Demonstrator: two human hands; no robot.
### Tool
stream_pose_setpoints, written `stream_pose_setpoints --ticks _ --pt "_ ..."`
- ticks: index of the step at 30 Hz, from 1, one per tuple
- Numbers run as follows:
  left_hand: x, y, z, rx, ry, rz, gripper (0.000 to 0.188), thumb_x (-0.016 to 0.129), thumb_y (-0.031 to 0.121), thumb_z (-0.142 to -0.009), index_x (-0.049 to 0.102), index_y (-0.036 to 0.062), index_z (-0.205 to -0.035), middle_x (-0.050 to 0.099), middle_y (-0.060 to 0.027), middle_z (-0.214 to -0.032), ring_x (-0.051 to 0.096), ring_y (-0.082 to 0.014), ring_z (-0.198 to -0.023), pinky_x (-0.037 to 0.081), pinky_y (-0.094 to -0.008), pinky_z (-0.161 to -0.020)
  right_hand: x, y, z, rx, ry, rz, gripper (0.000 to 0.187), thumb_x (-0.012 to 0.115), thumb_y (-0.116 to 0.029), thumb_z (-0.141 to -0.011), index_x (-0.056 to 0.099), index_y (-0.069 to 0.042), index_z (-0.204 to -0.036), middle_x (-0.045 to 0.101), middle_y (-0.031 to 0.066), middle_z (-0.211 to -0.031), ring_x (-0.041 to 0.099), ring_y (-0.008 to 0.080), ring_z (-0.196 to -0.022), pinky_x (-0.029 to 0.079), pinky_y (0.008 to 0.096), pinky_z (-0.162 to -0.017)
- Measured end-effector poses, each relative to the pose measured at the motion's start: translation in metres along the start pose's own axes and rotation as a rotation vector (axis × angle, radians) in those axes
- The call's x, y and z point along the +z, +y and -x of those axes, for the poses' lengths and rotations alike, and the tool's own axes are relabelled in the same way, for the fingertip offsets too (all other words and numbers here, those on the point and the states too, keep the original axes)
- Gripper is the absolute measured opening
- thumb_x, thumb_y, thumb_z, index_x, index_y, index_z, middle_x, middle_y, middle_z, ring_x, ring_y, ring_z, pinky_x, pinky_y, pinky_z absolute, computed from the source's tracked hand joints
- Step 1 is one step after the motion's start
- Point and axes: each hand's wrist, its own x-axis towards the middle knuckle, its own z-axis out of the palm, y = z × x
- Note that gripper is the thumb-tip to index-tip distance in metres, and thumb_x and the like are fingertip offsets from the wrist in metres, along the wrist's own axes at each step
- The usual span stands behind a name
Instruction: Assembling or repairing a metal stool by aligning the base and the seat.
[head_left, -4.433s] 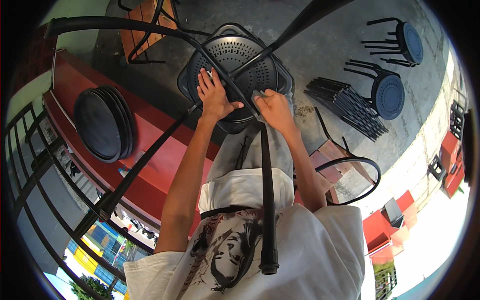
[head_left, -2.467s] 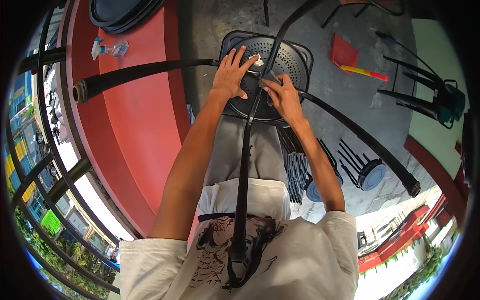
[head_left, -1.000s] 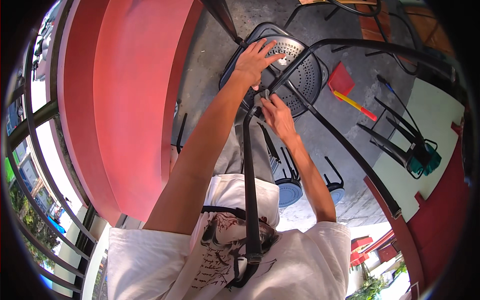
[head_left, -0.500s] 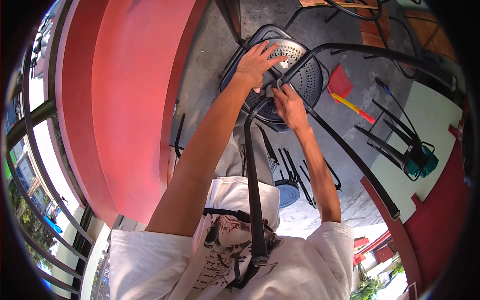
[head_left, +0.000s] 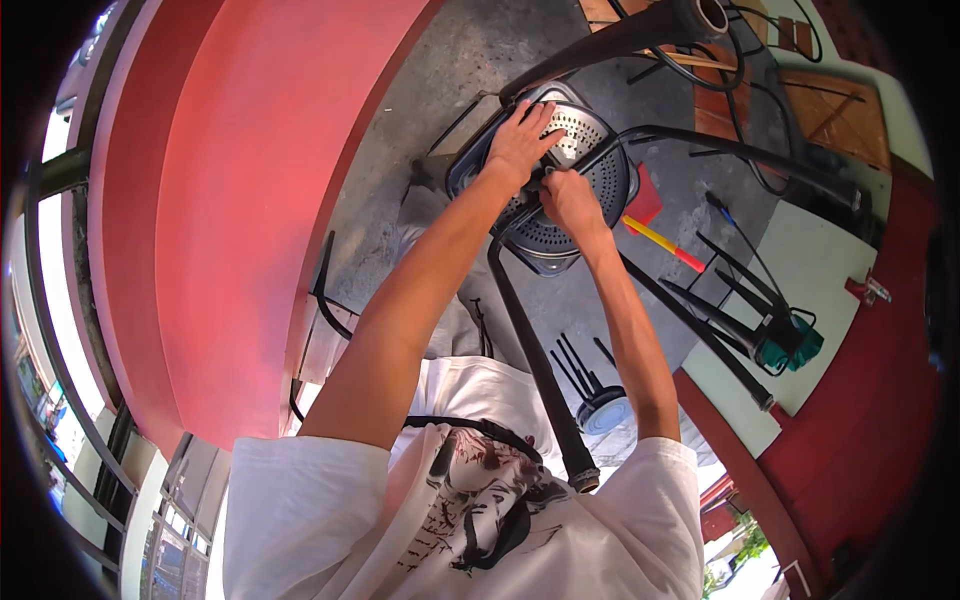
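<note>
An upturned stool [head_left: 606, 190] stands before me, its round, perforated metal underside facing up and its black tubular legs [head_left: 545, 365] spreading outward. On the far left part of that underside lies my left hand [head_left: 520, 142], open, fingers spread. My right hand [head_left: 573, 203] is closed at the middle, where the legs meet, with its knuckles up. Its fingers hide whatever they grip there. One leg reaches back toward my shirt; the others point away and to the right.
A red curved ledge [head_left: 260, 200] runs along my left. Right of the stool lie a red dustpan [head_left: 646, 190] with a yellow and red handle and a blue-tipped stick [head_left: 716, 203]. Beyond are a green-seated stool [head_left: 795, 343], a pale-seated stool [head_left: 606, 413] and a wall tap [head_left: 876, 291].
My right hand has turned over from a fingertip pinch to a closed fist at the centre. The left hand stays flat. The view has shifted, and the legs show at a different angle.
</note>
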Motion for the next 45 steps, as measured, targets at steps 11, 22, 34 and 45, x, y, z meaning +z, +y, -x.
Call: stream_pose_setpoints --ticks 11,22,34,45 --pt "0.048 -0.014 0.083 -0.383 0.362 0.675 0.110 0.087 0.042 -0.074 0.028 0.0038 -0.158 0.016 -0.0230 -0.167 0.020 -0.0379 -0.154 0.018 -0.0496 -0.126 -0.006 -0.016 -0.008 0.191 -0.185 0.154 0.019 0.071 -0.012 -0.081 0.073 0.003 -0.092 0.069 0.0283 -0.085 0.069 0.0464 -0.083 0.057 0.0517 -0.075" --pt "0.082 -0.010 0.074 -0.623 0.471 1.117 0.088 0.086 0.040 -0.071 0.050 0.0032 -0.142 0.055 -0.0159 -0.138 0.056 -0.0377 -0.127 0.046 -0.0481 -0.106 -0.008 -0.031 0.002 0.120 -0.241 0.135 0.023 0.069 -0.014 -0.087 0.074 -0.004 -0.106 0.072 0.0258 -0.093 0.070 0.0443 -0.085 0.058 0.0509 -0.078" --pt "0.091 0.000 0.068 -0.756 0.596 1.044 0.068 0.076 0.051 -0.080 0.061 0.0020 -0.126 0.065 -0.0157 -0.118 0.065 -0.0364 -0.106 0.051 -0.0480 -0.093 -0.001 -0.061 -0.001 0.113 -0.359 0.234 0.018 0.063 -0.017 -0.089 0.072 -0.004 -0.097 0.069 0.0262 -0.081 0.068 0.0471 -0.079 0.056 0.0544 -0.073" --pt "0.091 0.001 0.067 -0.769 0.608 1.066 0.067 0.078 0.050 -0.078 0.062 0.0021 -0.122 0.065 -0.0149 -0.115 0.065 -0.0349 -0.105 0.050 -0.0468 -0.092 0.003 -0.060 -0.002 0.043 -0.426 0.218 0.016 0.061 -0.013 -0.090 0.066 0.002 -0.090 0.067 0.0280 -0.078 0.067 0.0479 -0.075 0.054 0.0544 -0.069"
